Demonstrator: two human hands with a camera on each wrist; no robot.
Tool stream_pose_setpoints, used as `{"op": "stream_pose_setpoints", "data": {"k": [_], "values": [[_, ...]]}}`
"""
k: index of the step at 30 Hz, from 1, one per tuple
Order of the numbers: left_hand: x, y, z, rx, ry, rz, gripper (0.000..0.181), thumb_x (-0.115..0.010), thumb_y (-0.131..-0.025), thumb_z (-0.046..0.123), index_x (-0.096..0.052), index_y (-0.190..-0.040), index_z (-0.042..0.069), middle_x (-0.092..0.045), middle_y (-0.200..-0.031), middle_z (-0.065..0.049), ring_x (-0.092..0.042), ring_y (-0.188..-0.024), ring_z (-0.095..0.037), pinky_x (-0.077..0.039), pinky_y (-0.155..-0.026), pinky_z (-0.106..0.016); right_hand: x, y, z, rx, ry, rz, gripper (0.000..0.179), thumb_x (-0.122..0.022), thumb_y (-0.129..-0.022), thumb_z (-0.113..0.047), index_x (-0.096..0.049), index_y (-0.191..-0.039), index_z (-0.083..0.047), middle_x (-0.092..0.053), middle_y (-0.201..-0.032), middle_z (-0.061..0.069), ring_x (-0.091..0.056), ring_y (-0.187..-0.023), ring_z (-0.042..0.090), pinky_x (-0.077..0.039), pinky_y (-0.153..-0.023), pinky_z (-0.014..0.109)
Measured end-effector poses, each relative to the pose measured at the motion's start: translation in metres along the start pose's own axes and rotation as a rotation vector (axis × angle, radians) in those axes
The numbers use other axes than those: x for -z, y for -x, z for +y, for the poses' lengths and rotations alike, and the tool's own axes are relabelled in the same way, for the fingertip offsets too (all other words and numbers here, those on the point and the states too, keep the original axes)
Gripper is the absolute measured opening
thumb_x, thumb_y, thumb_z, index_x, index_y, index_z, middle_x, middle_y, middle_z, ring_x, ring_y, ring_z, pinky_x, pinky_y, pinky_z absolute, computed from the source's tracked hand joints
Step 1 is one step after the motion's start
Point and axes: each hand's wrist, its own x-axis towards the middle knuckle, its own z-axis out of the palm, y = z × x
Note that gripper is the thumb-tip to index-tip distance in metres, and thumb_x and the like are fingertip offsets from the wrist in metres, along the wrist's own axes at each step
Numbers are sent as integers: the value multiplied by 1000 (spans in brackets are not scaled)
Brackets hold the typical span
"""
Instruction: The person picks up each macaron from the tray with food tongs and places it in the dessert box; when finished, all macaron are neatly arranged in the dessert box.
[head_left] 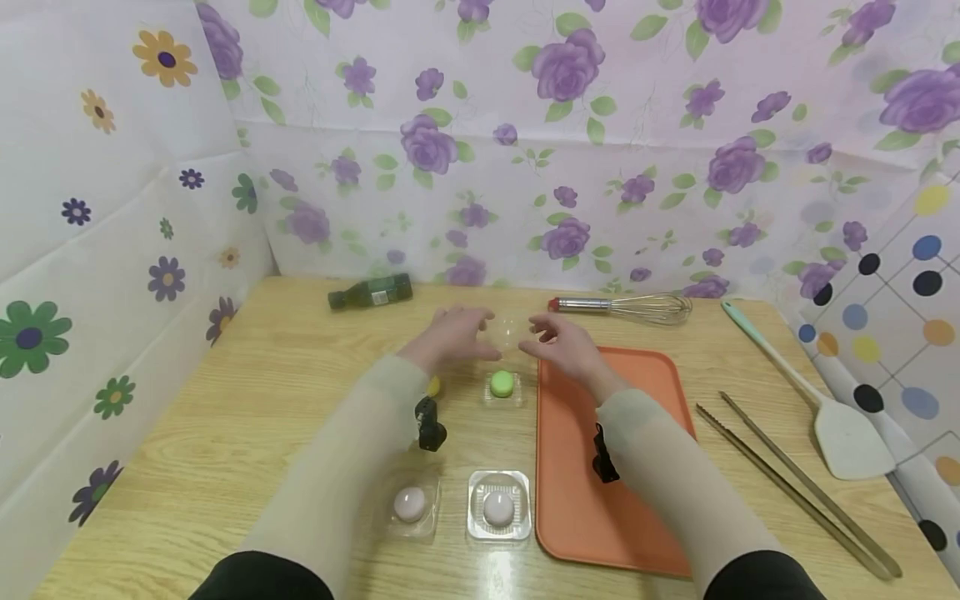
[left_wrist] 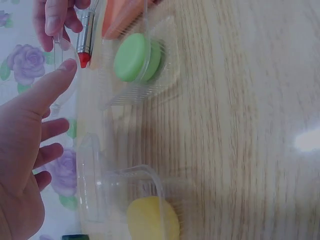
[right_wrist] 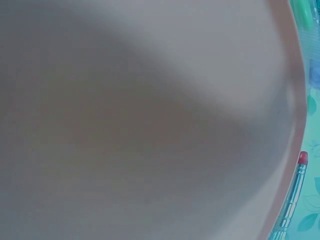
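Observation:
Between both hands, above the far middle of the table, is a clear plastic lid (head_left: 508, 332). My left hand (head_left: 453, 335) holds one side, its thumb (left_wrist: 65, 70) against the plastic in the left wrist view. From the other side my right hand (head_left: 564, 346) pinches the lid's edge with bent fingers. Just below the hands sits a green macaron (head_left: 502, 384) in a clear plastic box base (head_left: 503, 402). A yellow macaron (left_wrist: 152, 220) in another clear box (left_wrist: 92, 175) is mostly hidden by my left arm in the head view. A pale surface fills most of the right wrist view.
Two pale pink macarons (head_left: 409, 505) sit in clear boxes (head_left: 499, 535) at the front. An orange tray (head_left: 600, 521) lies under my right arm. Around it are a whisk (head_left: 622, 307), metal tongs (head_left: 802, 492) and a spatula (head_left: 847, 437). A dark green bottle (head_left: 371, 292) lies at the back.

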Motion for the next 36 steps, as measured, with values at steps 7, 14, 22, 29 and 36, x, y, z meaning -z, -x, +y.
{"op": "stream_pose_setpoints", "data": {"k": [7, 14, 22, 29, 36], "values": [[9, 4, -1, -11, -6, 2, 93, -75, -72, 47, -30, -146, 12, -39, -144, -6, -30, -134, -28, -9, -110, -53, 2, 3, -4, 73, 28, -6, 57, -71, -82, -34, -53, -129, -6, -60, -121, 10, -55, -104, 23, -48, -85, 39], [8, 8, 1, -52, -32, 47, 95, -81, -66, 43, -35, -142, 11, -45, -138, -5, -35, -128, -28, -19, -107, -53, 1, 9, -5, 105, -37, -40, 73, -74, -81, -28, -37, -140, -6, -59, -120, 11, -56, -106, 25, -45, -90, 42], [2, 15, 5, -91, -33, 125, 94, -83, -63, 43, -38, -139, 11, -44, -137, -2, -37, -124, -25, -22, -108, -48, 3, 17, -7, 12, -335, -151, 67, -61, -91, -28, -26, -146, -10, -59, -117, 16, -57, -102, 27, -44, -89, 47], [2, 21, 15, -151, -103, 211, 97, -83, -61, 47, -37, -140, 13, -43, -140, -3, -36, -126, -27, -23, -107, -48, 3, 14, -9, -98, -696, -294, 61, -30, -100, -45, -33, -140, 0, -62, -105, 18, -59, -84, 20, -41, -75, 34], [4, 29, 20, -239, -252, 293, 92, -81, -64, 48, -39, -138, 13, -45, -135, -7, -40, -121, -30, -32, -99, -48, 7, 13, -16, -185, -872, -439, 79, -22, -93, -64, -29, -139, 1, -66, -87, 11, -62, -70, 18, -44, -62, 25]]}}
